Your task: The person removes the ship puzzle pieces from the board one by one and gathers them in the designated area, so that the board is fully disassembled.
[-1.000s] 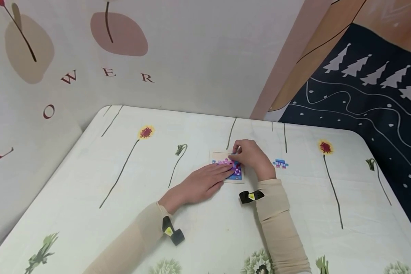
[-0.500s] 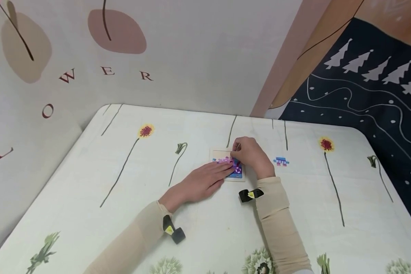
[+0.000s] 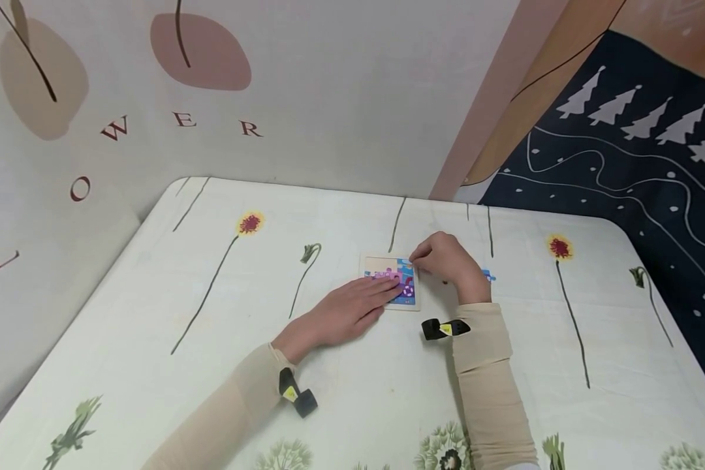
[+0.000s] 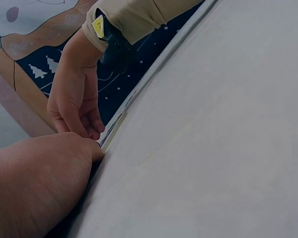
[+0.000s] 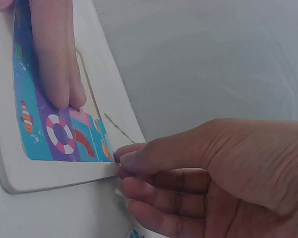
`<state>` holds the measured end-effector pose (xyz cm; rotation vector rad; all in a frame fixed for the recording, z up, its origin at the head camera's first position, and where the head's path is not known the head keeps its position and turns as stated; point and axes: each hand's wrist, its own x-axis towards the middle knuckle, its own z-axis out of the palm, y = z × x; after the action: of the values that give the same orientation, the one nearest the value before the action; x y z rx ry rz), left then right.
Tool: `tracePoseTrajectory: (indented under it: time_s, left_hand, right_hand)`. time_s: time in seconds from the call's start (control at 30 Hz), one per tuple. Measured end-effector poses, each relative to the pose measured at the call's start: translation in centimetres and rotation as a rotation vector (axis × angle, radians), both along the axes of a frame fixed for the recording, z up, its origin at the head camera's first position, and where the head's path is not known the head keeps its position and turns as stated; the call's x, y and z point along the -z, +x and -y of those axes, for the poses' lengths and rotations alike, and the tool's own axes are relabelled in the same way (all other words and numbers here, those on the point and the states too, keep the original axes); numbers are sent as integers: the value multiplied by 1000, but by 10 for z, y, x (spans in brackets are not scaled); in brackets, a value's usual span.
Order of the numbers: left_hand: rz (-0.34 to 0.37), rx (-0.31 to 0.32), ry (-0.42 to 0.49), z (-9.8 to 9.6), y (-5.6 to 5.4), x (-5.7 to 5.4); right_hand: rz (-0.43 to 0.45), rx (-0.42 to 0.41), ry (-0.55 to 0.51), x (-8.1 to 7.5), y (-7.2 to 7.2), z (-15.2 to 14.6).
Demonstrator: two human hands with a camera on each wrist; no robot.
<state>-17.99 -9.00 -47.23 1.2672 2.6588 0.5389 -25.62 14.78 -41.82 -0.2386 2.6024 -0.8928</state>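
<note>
A small wooden puzzle board (image 3: 379, 263) lies mid-table, partly filled with blue, purple and pink jigsaw pieces (image 5: 37, 144) showing a clownfish and a striped lifebuoy. My left hand (image 3: 343, 313) rests across it, its straight fingers (image 5: 54, 74) pressing the pieces flat and hiding some of them. At the far right corner is my right hand (image 3: 446, 261), fingers loosely bent, with thumb and index fingertips right at the edge of a blue corner piece (image 3: 404, 264). That piece lies in the board. Behind the right hand, a loose blue jigsaw piece (image 3: 489, 275) is mostly hidden.
A white cloth (image 3: 352, 405) printed with flowers and stems covers the table. Behind it rises a pale printed wall hanging (image 3: 329, 98), with a dark tree-patterned cloth (image 3: 617, 150) at the right. Each wrist wears a black camera (image 3: 444, 329).
My right hand has shifted to the right off the board's upper corner, uncovering the blue corner piece and now covering most of the loose piece. My left hand stays in place.
</note>
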Motion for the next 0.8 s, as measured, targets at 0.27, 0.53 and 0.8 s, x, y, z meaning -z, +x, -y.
tracePoseTrajectory:
  time_s: [0.27, 0.53, 0.8]
  left_hand:
    - [-10, -1, 6, 0, 0, 4]
    - [-9, 3, 13, 0, -1, 4]
    - [-3, 0, 18, 0, 0, 2]
  right_hand:
    - [-42, -3, -4, 5, -3, 4]
    - [-15, 1, 8, 1, -1, 3]
    - [29, 31, 0, 0, 1, 1]
